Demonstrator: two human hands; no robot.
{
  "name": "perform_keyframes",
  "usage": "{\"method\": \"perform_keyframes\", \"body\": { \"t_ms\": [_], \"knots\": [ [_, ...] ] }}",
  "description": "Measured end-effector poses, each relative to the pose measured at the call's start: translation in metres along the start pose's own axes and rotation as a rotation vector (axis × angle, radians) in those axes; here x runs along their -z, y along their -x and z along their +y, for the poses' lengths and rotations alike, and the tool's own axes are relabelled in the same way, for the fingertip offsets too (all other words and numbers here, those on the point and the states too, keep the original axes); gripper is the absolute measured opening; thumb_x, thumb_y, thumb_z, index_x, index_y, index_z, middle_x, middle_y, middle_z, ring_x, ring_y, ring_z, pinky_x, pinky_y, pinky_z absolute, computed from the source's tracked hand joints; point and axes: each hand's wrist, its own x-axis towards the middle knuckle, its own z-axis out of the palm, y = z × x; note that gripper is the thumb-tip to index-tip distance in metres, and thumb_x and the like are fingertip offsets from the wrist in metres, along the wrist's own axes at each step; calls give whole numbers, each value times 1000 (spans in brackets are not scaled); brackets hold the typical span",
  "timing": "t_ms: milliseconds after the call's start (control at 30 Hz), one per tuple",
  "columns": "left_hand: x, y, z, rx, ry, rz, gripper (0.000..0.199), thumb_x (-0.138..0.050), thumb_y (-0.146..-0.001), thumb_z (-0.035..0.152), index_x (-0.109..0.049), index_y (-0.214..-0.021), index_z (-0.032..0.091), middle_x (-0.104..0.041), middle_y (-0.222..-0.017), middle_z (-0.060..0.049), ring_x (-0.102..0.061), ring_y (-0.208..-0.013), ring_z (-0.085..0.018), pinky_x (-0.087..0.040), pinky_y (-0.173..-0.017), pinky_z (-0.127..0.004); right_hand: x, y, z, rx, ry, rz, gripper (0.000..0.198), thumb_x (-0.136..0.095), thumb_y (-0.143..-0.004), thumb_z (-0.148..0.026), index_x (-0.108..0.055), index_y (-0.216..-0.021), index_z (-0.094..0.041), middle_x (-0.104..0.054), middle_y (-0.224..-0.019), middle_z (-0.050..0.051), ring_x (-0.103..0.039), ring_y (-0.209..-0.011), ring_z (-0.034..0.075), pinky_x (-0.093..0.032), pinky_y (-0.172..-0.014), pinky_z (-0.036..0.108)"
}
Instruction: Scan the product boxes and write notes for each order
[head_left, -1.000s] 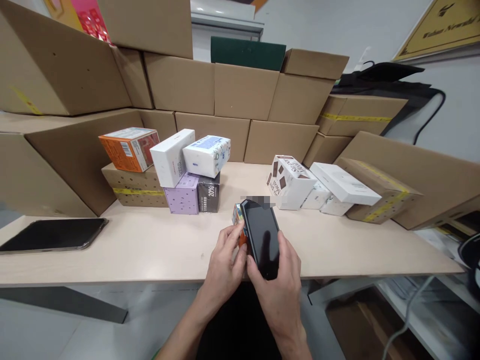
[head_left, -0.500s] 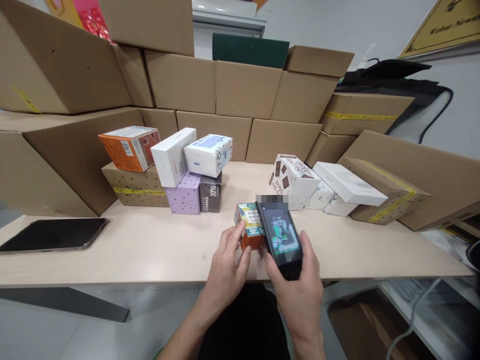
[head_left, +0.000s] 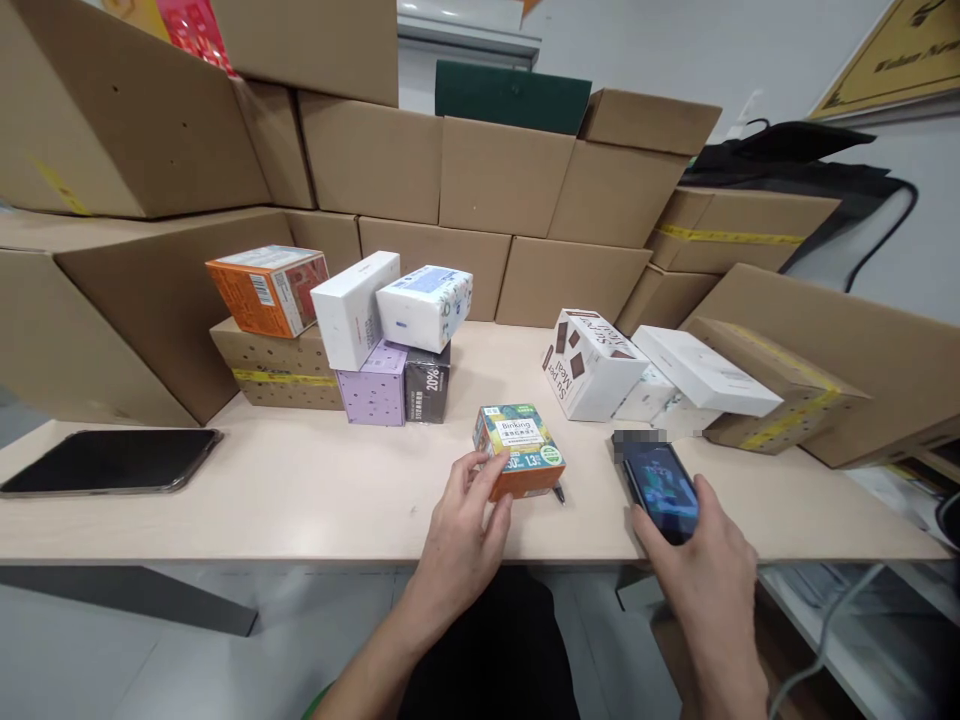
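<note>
On the table in front of me sits a small Binking box [head_left: 517, 432], teal and yellow on top with an orange front. My left hand [head_left: 466, 515] grips its left front corner, fingertips on the top edge and thumb at the front face. Farther right, my right hand [head_left: 701, 560] holds a black smartphone [head_left: 664, 490] with its lit screen facing up, close to the table's front edge. A dark pen [head_left: 559, 492] pokes out from beside the box's right end; the rest of it is hidden.
Stacked on the left are an orange box [head_left: 259, 300], a white box [head_left: 352, 315], a tissue pack [head_left: 424, 310] and a purple box [head_left: 373, 390]. A Super Meal box [head_left: 592, 370] stands right. A dark tablet [head_left: 109, 462] lies far left. Cardboard cartons [head_left: 510, 175] wall the back.
My right hand has carried the smartphone to the right, away from the Binking box, uncovering the box's top and the pen. My left hand stays at the box's left corner.
</note>
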Motion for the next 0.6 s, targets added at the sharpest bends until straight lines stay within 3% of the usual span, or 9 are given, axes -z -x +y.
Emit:
{"method": "perform_keyframes", "body": {
  "t_ms": [233, 333, 433, 533, 600],
  "knots": [
    [1, 0, 1, 4, 25, -5, 52, -45, -96, 14, -40, -146, 29, -46, -137, -11, -52, -128, -22, -48, -107, -39, -17, -4, 16, 8, 81, -43, 78, -46, -82, -63, -54, -134, -6, -67, -103, 22, -62, -99, 37, -42, -94, 55],
    [2, -1, 3, 0, 55, -2, 55, -42, -94, 8, -39, -146, 28, -47, -137, -11, -50, -131, -21, -46, -110, -39, -9, -4, 8, 11, 127, -6, 79, -41, -85, -69, -59, -131, -7, -62, -117, 27, -54, -115, 45, -39, -95, 62],
    [3, -2, 4, 0, 87, 1, 61, -40, -90, 3, -39, -146, 27, -49, -137, -11, -50, -131, -21, -47, -109, -38, 5, -4, -24, 122, -15, -1, 78, -35, -90, -70, -57, -133, -9, -57, -128, 27, -51, -122, 43, -39, -98, 61],
    [3, -1, 2, 15, 127, 12, 67, -39, -86, -1, -38, -147, 27, -52, -138, -10, -53, -128, -21, -49, -107, -39, 16, -3, -72, 318, -261, -215, 71, -41, -92, -66, -45, -144, -17, -59, -128, 19, -60, -112, 32, -50, -89, 46],
    [2, 0, -1, 23, 164, 27, 70, -39, -84, -2, -37, -147, 28, -52, -139, -9, -53, -128, -21, -49, -107, -39, 19, -3, -105, 412, -225, -361, 70, -45, -92, -64, -41, -146, -21, -57, -132, 18, -64, -104, 30, -52, -81, 42]
  ]
}}
